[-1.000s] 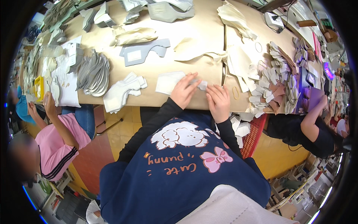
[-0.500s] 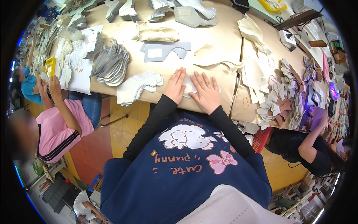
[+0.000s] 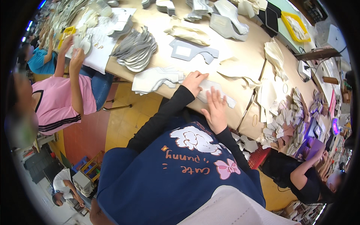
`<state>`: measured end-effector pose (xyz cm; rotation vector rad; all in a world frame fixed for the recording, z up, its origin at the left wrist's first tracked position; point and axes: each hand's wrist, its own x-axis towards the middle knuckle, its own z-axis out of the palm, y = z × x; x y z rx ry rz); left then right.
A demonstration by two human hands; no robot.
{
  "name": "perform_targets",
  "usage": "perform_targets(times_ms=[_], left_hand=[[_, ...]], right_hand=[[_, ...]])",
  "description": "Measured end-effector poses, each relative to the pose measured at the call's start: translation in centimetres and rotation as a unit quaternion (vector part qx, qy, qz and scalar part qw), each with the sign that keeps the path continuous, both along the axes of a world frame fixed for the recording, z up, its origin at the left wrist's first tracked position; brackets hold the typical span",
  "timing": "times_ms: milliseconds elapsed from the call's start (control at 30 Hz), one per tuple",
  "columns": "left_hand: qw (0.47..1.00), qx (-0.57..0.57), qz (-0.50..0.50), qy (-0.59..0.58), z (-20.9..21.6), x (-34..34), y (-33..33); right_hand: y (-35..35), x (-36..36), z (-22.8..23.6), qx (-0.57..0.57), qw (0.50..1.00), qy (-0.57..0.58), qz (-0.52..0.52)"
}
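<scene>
A pale grey cut piece (image 3: 205, 87) of sheet material lies flat near the table's front edge. My left hand (image 3: 193, 84) rests at its left end, holding nothing, its fingers partly bent and pointing away to the right. Across the near side of the piece, my right hand (image 3: 216, 114) has its fingers stretched and spread, covering part of it. Just left of my left hand is a stack of whitish cut pieces (image 3: 155, 79). Beyond my hands lies a grey curved piece (image 3: 195, 51) with a pale rectangle on it.
A fanned stack of grey pieces (image 3: 137, 48) stands farther left. Cream scraps (image 3: 238, 71) lie to the right, past them a seam in the paper-covered table (image 3: 228, 116). Many small pieces (image 3: 283, 125) are heaped at right. A person in pink (image 3: 62, 99) sits at left, another in black (image 3: 311, 176) at right.
The view has turned, shifting the table rightward. My hands were side by side over the grey piece; now they are farther apart, the right one drawn nearer me, and more of the piece shows.
</scene>
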<state>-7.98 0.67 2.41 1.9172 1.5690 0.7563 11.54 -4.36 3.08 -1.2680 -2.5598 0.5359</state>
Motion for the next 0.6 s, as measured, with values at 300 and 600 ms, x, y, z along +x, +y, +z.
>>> perform_targets(times_ms=[300,600], left_hand=[[0.985,-0.140,0.004,-0.102,1.4,-2.4,-0.1],[0.994,-0.004,-0.023,0.109,1.4,0.2,-4.4]], right_hand=[[1.8,1.6,2.4,-0.016,0.993,0.117,0.001],[3.4,1.4,3.1,0.035,0.969,0.229,-0.080]])
